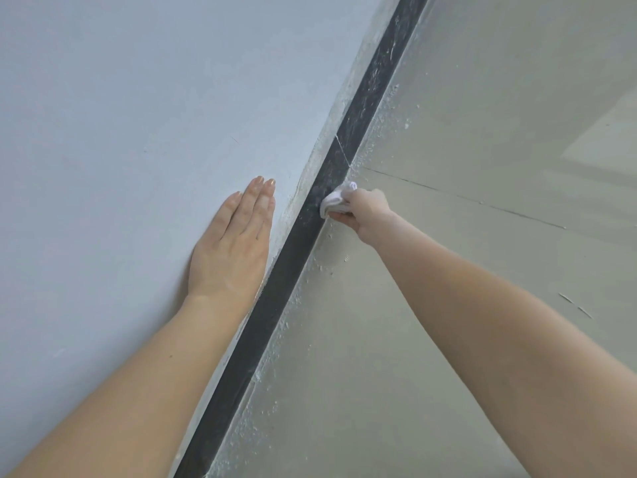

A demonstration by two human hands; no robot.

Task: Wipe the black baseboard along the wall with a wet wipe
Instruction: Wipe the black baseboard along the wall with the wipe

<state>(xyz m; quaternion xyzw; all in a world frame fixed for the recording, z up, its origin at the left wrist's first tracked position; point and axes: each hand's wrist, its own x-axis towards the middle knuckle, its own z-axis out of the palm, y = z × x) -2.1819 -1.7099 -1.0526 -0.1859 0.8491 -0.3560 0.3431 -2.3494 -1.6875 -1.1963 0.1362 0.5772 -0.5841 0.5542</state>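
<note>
Fingers (343, 218) of right hand (367, 210): curled, clamped on a bunched white wet wipe (334, 200). Wipe pressed against face of black baseboard (286, 260), about midway along its visible run, just short of a thin pale line crossing the strip. Right forearm reaches in from lower right over the floor (448, 357). Left hand (234, 250): fingers straight and together, palm flat on pale blue-grey wall (120, 132), just beside baseboard's upper edge, holding nothing. Baseboard runs diagonally from bottom centre to top right, between wall and floor. Section beyond the wipe: heavy whitish smears and streaks. Section nearer the camera: darker, fewer marks. White specks on floor along baseboard's foot. Thin seam line crosses floor right of wipe.
</note>
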